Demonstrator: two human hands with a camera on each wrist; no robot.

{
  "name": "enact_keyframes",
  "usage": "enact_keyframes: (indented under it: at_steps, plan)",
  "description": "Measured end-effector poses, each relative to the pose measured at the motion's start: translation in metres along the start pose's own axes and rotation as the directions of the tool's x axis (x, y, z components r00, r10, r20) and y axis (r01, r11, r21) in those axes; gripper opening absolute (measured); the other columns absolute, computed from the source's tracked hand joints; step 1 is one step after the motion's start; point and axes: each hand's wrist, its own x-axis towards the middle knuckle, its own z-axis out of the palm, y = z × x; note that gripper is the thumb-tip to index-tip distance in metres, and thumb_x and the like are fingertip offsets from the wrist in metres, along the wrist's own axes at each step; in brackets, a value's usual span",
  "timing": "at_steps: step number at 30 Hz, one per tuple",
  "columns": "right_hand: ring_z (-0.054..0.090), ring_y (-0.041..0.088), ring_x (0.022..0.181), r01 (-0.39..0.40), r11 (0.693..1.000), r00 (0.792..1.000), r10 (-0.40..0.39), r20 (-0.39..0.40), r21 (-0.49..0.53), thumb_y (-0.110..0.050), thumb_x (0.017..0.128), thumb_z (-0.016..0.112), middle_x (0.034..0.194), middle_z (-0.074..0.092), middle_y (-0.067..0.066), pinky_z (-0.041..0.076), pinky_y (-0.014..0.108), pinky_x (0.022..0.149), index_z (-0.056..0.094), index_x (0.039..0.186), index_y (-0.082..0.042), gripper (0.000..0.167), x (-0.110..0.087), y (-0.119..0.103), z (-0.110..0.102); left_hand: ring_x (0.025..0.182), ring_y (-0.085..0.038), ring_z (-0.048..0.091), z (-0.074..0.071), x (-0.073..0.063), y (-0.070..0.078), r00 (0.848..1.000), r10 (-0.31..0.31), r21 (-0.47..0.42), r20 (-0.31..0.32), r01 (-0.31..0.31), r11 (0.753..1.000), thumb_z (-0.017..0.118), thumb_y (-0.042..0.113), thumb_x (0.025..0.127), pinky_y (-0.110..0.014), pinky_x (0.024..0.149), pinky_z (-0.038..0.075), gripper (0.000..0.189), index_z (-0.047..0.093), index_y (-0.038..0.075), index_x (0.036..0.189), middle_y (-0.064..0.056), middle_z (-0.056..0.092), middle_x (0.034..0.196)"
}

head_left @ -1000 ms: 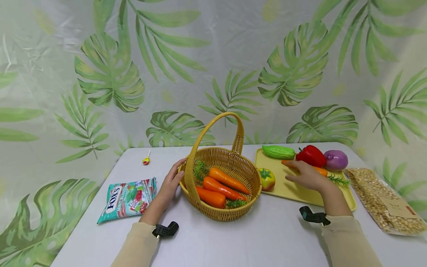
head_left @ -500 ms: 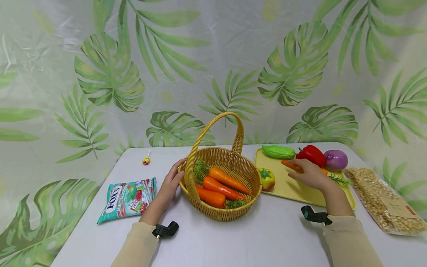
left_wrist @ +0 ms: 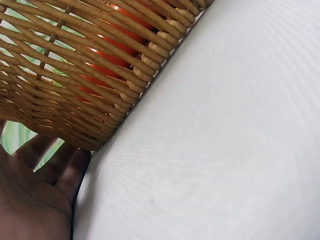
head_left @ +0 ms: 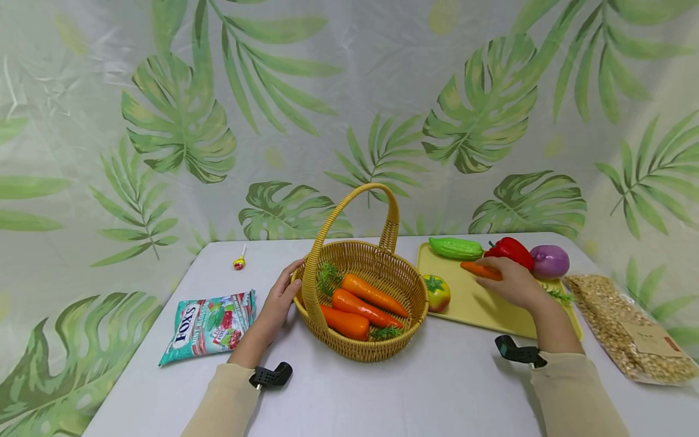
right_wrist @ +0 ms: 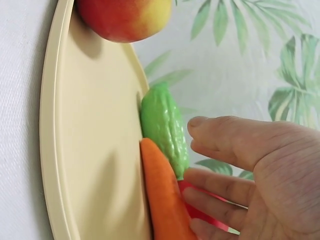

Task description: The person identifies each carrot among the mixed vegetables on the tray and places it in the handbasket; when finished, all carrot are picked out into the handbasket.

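My left hand (head_left: 280,297) rests against the left side of the wicker basket (head_left: 355,350), its fingers along the outer weave. From the left wrist, that basket (left_wrist: 65,75) hides the fingertips. Three orange carrots (head_left: 367,306) with green tops lie inside. On the yellow tray (head_left: 464,309), my right hand (head_left: 510,282) is over another carrot (head_left: 480,271), covering its middle in the head view. Seen from the right wrist, my right hand (right_wrist: 250,175) has thumb and fingers spread beside the carrot (right_wrist: 167,195), the thumb apart from it.
A green bitter melon (head_left: 455,248), red bell pepper (head_left: 510,252), purple eggplant (head_left: 549,262) and a red-yellow tomato (head_left: 437,294) lie about the tray. Beyond it is a bag of grains (head_left: 628,328). A candy bag (head_left: 210,325) and a lollipop (head_left: 239,263) lie left.
My right hand has shifted slightly right and toward the carrot's leafy end, showing more of its tip. My left hand and the basket have stayed in place.
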Motion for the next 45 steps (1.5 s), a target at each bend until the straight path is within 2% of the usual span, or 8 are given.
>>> enact_keyframes:
  at_steps: [7,14,19,24,30,38,42,45]
  plan:
    - [0.051,0.050,0.116,-0.044,0.997,0.999,0.042,-0.034,-0.068,-0.027,0.094,0.066,0.133,0.056,0.032,0.041,0.069,0.098,0.056,0.134,0.003,0.051,-0.001,0.009,-0.003,0.156,-0.026,0.018,0.000,0.000,0.000,1.000,-0.004,0.002,-0.001,0.004,1.000,0.040,0.035,0.107,-0.059,0.124,0.016,0.044,0.035,0.037,0.151,0.003,0.031,0.163]
    - [0.045,0.057,0.122,-0.135,0.982,0.990,0.138,0.016,-0.130,-0.029,0.094,0.064,0.138,0.050,0.036,0.038,0.074,0.099,0.053,0.138,0.002,0.055,-0.005,0.015,-0.007,0.155,-0.027,0.021,0.000,-0.001,0.002,1.000,-0.010,-0.008,0.000,0.010,1.000,0.040,0.034,0.107,-0.058,0.124,0.018,0.044,0.036,0.034,0.152,0.001,0.031,0.163]
    - [0.049,0.054,0.115,-0.144,0.984,0.987,0.149,0.052,-0.101,-0.025,0.093,0.065,0.136,0.052,0.035,0.041,0.072,0.096,0.052,0.139,0.001,0.055,-0.007,0.018,-0.008,0.155,-0.026,0.021,0.001,-0.001,0.002,1.000,-0.012,-0.007,-0.005,0.012,1.000,0.040,0.034,0.107,-0.057,0.124,0.018,0.044,0.036,0.034,0.151,0.001,0.032,0.163]
    - [0.052,0.043,0.107,-0.134,0.991,0.983,0.136,0.123,-0.021,-0.019,0.090,0.068,0.137,0.051,0.033,0.049,0.060,0.091,0.046,0.144,0.001,0.062,-0.008,0.019,-0.006,0.156,-0.025,0.019,0.001,-0.001,0.001,1.000,-0.023,0.002,-0.007,0.023,1.000,0.040,0.034,0.107,-0.057,0.124,0.016,0.044,0.036,0.037,0.151,0.004,0.031,0.163]
    - [0.053,0.039,0.105,-0.115,0.993,0.977,0.110,0.181,0.018,-0.016,0.087,0.071,0.139,0.049,0.034,0.054,0.051,0.087,0.042,0.148,-0.002,0.069,-0.007,0.016,-0.003,0.156,-0.025,0.018,0.001,-0.001,0.002,1.000,-0.019,-0.007,-0.002,0.019,1.000,0.040,0.034,0.107,-0.057,0.125,0.015,0.044,0.036,0.035,0.151,0.003,0.030,0.163]
    - [0.053,0.037,0.106,-0.040,0.999,0.996,0.038,0.082,0.026,-0.019,0.091,0.066,0.138,0.053,0.027,0.053,0.043,0.081,0.048,0.147,-0.010,0.060,-0.005,0.003,-0.005,0.155,-0.026,0.019,0.001,-0.001,0.003,1.000,-0.027,-0.006,-0.003,0.027,1.000,0.040,0.035,0.107,-0.057,0.124,0.017,0.045,0.036,0.035,0.151,0.002,0.031,0.163]
    - [0.053,0.033,0.102,-0.007,0.999,1.000,0.006,0.031,0.040,-0.023,0.093,0.066,0.130,0.058,0.024,0.048,0.031,0.073,0.047,0.147,-0.010,0.059,-0.005,-0.011,-0.013,0.155,-0.025,0.020,0.001,-0.001,0.003,1.000,-0.031,-0.006,-0.005,0.031,1.000,0.040,0.035,0.107,-0.057,0.124,0.017,0.045,0.036,0.036,0.151,0.003,0.031,0.163]
    - [0.055,0.031,0.100,0.032,0.999,0.999,-0.032,0.009,0.038,-0.026,0.093,0.068,0.126,0.061,0.021,0.047,0.030,0.074,0.048,0.145,-0.011,0.058,-0.006,-0.026,-0.018,0.156,-0.025,0.019,0.001,-0.001,0.003,1.000,-0.030,-0.007,-0.005,0.030,1.000,0.040,0.034,0.107,-0.056,0.125,0.016,0.044,0.036,0.036,0.151,0.003,0.030,0.164]
